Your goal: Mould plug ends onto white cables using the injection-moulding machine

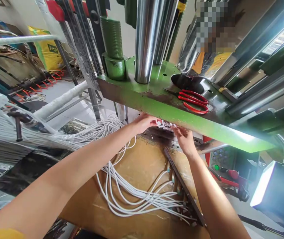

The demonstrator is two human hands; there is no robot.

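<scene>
Both my hands reach under the green press plate (181, 116) of a moulding machine. My left hand (143, 122) pinches small white moulded plug pieces (164, 124) at the mould's edge. My right hand (184, 137) touches the same row of pieces from the right, fingers curled on them. A bundle of white cables (132, 192) runs across the brown board (137, 166) below my arms to a dark jig bar (184, 187). The mould itself is mostly hidden behind the plate.
Red-handled scissors (193, 99) lie on top of the green plate. Steel columns (148, 39) rise from it. A large wrapped cable bundle (12, 132) lies at left. A control panel with a green button (216, 167) and a lamp (263, 184) are at right.
</scene>
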